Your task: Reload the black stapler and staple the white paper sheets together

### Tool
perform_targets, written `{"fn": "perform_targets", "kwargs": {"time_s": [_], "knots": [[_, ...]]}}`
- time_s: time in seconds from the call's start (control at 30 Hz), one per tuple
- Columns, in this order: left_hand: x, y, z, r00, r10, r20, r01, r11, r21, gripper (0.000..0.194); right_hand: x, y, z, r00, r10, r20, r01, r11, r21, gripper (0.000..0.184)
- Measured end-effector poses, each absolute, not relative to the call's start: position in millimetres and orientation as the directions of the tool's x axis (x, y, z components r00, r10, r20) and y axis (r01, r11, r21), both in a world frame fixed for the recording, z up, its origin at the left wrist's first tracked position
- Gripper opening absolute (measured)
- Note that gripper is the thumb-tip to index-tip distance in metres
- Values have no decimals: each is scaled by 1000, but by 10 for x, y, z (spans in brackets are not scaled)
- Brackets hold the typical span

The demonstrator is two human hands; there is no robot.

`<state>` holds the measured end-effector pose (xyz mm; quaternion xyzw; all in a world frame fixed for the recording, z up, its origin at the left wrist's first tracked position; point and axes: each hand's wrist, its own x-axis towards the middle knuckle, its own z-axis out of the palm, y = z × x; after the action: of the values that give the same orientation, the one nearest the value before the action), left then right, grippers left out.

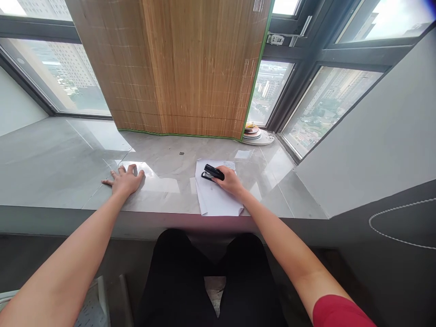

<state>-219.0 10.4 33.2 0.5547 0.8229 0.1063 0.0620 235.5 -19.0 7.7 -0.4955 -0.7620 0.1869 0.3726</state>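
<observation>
My right hand (pixel 230 180) is closed around the back part of a black stapler (pixel 214 172), whose jaws point left. Beneath the stapler lies a stack of white paper (pixel 220 200), with some small print on its upper right corner. I cannot tell whether the stapler touches the paper. On the tiled sill to the left, my left hand (pixel 126 180) rests with its fingers spread and nothing in it. A small dark strip (pixel 181 153), perhaps staples, lies on the sill between the hands, farther back.
A bamboo blind (pixel 194 68) with a green edge hangs at the back of the grey sill (pixel 163 200). Several stacked plates (pixel 254 134) stand in the right back corner by the windows. A bead chain (pixel 384 231) hangs at the right.
</observation>
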Motion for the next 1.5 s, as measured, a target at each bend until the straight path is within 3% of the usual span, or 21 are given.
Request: {"fn": "perform_targets", "kwargs": {"time_s": [0.07, 0.4, 0.47, 0.6, 0.7, 0.77, 0.87, 1.0, 1.1, 1.33, 1.5], "knots": [[-2202, 113, 316, -377, 926, 30, 899, 358, 253, 78, 2428, -208, 110, -249, 883, 398, 589, 464, -662, 25], [-2225, 135, 283, -381, 924, 39, 900, 361, 244, 82, 2769, -361, 159, -336, 870, 361, 525, 491, -695, 37], [-2210, 130, 303, -383, 924, 18, 900, 368, 232, 82, 2826, -373, 185, -270, 875, 401, 504, 483, -716, 38], [-2207, 126, 316, -382, 924, 11, 900, 369, 231, 80, 3019, -430, 194, 26, 912, 410, 454, 354, -817, 20], [-2221, 104, 311, -394, 919, 25, 892, 376, 249, 76, 3143, -489, 154, 10, 941, 340, 389, 309, -868, 12], [-2183, 71, 325, -380, 916, 130, 903, 337, 266, 65, 3178, -511, 138, -14, 947, 319, 329, 306, -893, 15], [-1929, 17, 383, -209, 924, 321, 956, 124, 265, 49, 3171, -514, 149, -70, 954, 291, 259, 299, -918, 17], [-1156, -40, 406, 201, 953, 225, 851, -284, 442, 40, 3144, -506, 170, -128, 958, 255, 227, 279, -933, 25], [-538, -105, 291, 459, 863, 209, 684, -494, 538, 50, 3141, -506, 159, -104, 961, 257, 239, 274, -931, 29], [-114, -193, 23, 478, 867, 139, 737, -483, 473, 66, 3123, -471, 80, -40, 960, 276, 289, 275, -917, 35], [-154, -185, 62, 449, 879, 160, 722, -462, 515, 78, 3107, -456, 63, -31, 963, 268, 317, 263, -911, 44]]}}
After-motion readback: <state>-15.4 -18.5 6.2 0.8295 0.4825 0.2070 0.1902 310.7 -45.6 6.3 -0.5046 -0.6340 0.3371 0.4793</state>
